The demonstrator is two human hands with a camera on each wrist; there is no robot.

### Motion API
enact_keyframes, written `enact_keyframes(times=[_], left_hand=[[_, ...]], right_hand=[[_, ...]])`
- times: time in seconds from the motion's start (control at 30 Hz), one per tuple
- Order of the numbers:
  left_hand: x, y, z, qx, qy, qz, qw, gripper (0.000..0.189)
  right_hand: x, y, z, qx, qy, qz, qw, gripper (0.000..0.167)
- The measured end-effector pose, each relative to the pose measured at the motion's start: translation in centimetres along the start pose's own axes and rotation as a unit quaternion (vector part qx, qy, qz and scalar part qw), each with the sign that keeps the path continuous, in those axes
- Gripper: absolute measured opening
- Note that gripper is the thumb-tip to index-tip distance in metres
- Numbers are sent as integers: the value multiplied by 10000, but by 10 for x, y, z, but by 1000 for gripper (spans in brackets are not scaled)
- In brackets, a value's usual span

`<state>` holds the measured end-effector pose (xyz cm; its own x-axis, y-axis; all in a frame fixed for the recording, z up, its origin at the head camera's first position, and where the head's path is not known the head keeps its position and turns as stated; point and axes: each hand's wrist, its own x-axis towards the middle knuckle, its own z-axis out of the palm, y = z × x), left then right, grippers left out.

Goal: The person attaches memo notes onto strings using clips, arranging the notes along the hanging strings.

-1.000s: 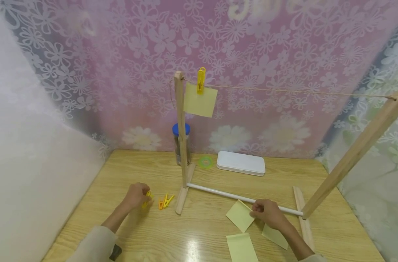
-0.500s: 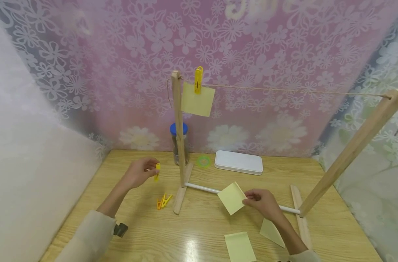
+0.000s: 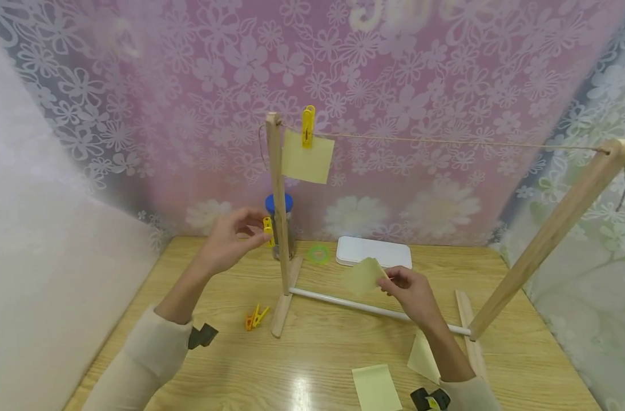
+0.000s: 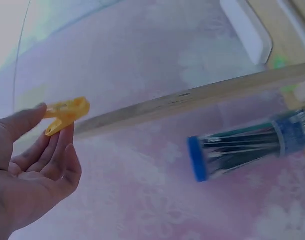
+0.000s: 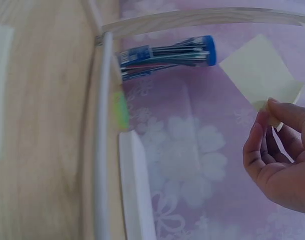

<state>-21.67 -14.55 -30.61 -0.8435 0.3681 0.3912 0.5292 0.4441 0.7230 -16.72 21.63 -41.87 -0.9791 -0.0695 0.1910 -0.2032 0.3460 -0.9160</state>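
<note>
My left hand (image 3: 229, 242) pinches a yellow clothespin (image 4: 67, 114) by its handle ends, thumb on one side and fingers on the other, just left of the stand's left post. In my right hand (image 3: 412, 294), thumb and fingertips pinch one corner of a pale yellow sticky note (image 5: 262, 70), raised above the table. Another sticky note (image 3: 314, 162) hangs from the string (image 3: 425, 140) near the left post (image 3: 278, 217), held by a yellow clothespin (image 3: 307, 128). Several more clothespins (image 3: 255, 317) in orange and yellow lie on the table below my left hand.
Sticky notes (image 3: 376, 388) lie at the table's front right. The wooden stand has a white crossbar (image 3: 353, 304) and a leaning right post (image 3: 548, 245). Behind are a blue-lidded jar of thin sticks (image 5: 167, 57), a green ring (image 3: 319, 254) and a white case (image 3: 343, 251).
My left hand has picked a clothespin off the table and raised it toward the left post. My right hand has lifted a sticky note from the table, up and away from me.
</note>
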Motion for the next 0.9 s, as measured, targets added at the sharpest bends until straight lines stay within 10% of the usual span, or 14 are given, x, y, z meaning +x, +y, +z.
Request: enact_keyframes(times=[0.47, 0.9], left_hand=[[40, 91, -3, -190, 657, 1914, 9791, 32], [84, 152, -3, -92, 480, 1465, 9880, 29]], right_hand=[[25, -50, 6, 2186, 591, -369, 9733, 14], [58, -90, 4, 2529, 797, -1023, 9588, 10]])
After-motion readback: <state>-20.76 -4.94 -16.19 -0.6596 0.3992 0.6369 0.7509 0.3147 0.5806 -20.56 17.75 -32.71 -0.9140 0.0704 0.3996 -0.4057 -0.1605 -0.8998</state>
